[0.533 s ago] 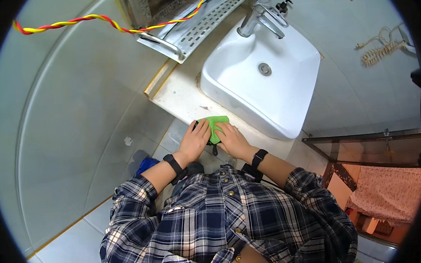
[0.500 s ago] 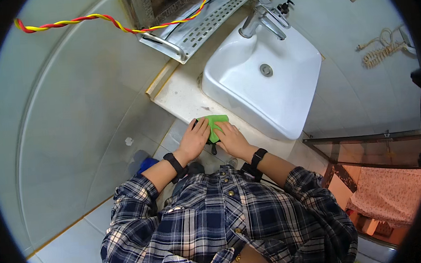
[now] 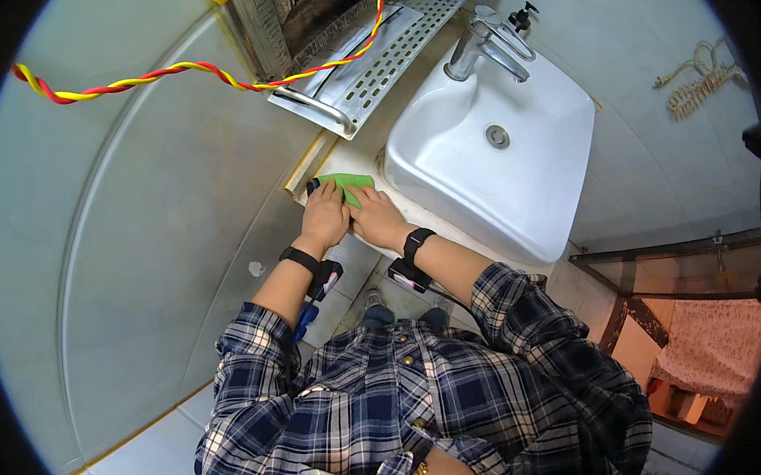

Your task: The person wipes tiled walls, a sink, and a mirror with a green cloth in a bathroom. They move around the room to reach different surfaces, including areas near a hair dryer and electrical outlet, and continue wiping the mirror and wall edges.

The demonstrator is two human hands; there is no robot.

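A green cloth [image 3: 349, 184] lies bunched at the left end of the pale counter [image 3: 341, 159]. My left hand [image 3: 324, 215] holds its left part, fingers over the fabric. A small dark piece shows beside those fingertips; I cannot make out what it is. Close by on the right, my right hand [image 3: 377, 217] presses and grips the cloth's lower right part with bent fingers. The undersides of both hands are hidden. To the right of the hands is a white washbasin [image 3: 448, 200] with a chrome faucet [image 3: 465, 54].
Behind the hands stands a perforated metal shelf [image 3: 377, 81] with a bar handle [image 3: 316, 108]. A red and yellow twisted wire [image 3: 187, 66] crosses the upper left. Smooth wall panels rise on the left. A dark-framed cabinet [image 3: 638, 322] with pink cloth is at the right.
Both hands have moved left and farther away with the green cloth, from the counter's front edge to its left end. The view has shifted slightly.
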